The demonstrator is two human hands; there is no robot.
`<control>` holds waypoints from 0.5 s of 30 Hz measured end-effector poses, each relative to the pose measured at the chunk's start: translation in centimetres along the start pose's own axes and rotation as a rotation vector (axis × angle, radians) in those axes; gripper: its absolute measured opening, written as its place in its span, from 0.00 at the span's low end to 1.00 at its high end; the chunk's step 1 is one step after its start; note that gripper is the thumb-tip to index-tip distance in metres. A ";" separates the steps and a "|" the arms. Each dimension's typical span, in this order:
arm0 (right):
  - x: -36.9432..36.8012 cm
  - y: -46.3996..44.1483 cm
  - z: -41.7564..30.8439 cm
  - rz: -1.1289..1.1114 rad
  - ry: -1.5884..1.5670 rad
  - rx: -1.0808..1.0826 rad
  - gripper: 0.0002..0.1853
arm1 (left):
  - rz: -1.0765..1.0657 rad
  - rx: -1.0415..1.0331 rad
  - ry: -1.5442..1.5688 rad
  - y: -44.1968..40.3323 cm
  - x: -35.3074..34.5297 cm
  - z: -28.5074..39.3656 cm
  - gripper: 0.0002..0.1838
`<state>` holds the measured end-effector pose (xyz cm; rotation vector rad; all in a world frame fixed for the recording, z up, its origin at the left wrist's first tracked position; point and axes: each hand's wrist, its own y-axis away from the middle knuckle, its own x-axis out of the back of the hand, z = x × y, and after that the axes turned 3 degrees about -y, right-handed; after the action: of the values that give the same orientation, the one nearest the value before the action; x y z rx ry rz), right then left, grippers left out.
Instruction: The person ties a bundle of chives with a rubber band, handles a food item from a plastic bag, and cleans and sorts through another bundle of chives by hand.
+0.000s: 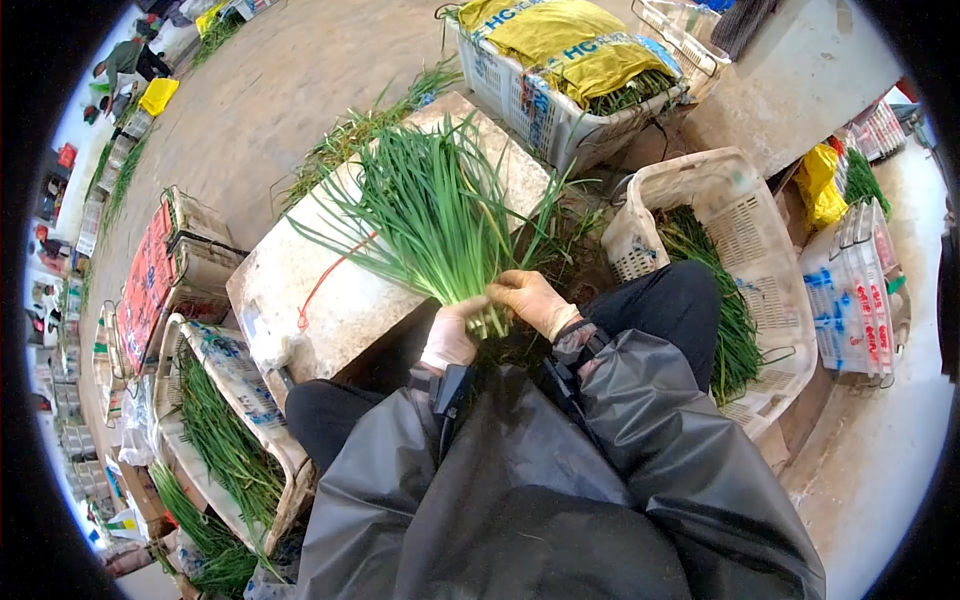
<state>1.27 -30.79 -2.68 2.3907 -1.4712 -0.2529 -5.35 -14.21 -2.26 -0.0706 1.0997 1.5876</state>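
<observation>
A large bunch of green chives [425, 215] lies with its leaves fanned out over a pale, dirty board [330, 335] and its whitish stem ends toward me. My left hand [450, 335], in a thin pale glove, is closed around the stem ends from the left. From the right, my right hand [535, 302], also gloved, has its fingers bent and pinched at the same stem ends. A thin red band [332, 280] rests on the board left of the leaves. Partly hidden between my knees, loose scraps lie below the stems.
White plastic crates of greens stand at my right [790, 300] and left [290, 440]. Ahead, another crate [510, 95] carries a yellow sack [560, 45]. Stray leaves [345, 140] litter the floor behind the board. A person [130, 60] bends at the far left.
</observation>
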 end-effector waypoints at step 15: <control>-0.2 -3.1 2.3 0.352 0.697 0.127 0.16 | 0.129 -0.019 0.000 -1.3 2.4 0.3 0.10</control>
<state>3.09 -29.73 -5.98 1.9352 -1.5219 0.7002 -4.99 -12.36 -4.26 -0.0124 1.1072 1.7130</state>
